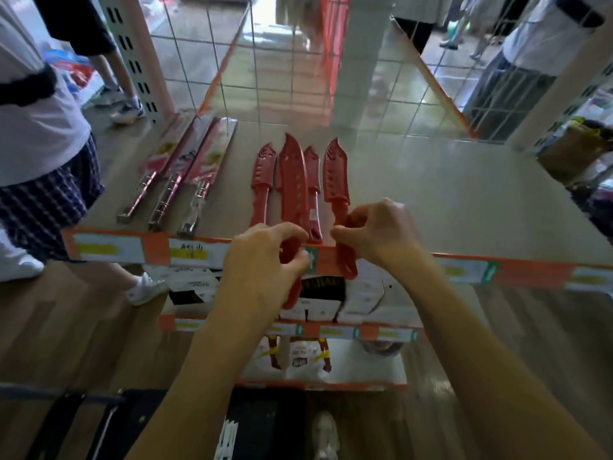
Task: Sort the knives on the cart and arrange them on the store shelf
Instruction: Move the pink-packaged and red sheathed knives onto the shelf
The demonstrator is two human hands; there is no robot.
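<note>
Four red knives (300,184) in perforated plastic sheaths lay side by side on the smooth shelf (464,200). Our left hand (265,257) pinched the second's handle, our right hand (374,234) the fourth's. Three steel-handled packaged knives (179,174) lay left.

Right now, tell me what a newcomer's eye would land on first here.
First, the four red sheathed knives lying side by side, tips pointing away, on the top shelf. The left hand and right hand each grip the handle of one at the shelf's front edge. Left of them lie three steel-handled knives in pink packaging, also in a row.
</note>
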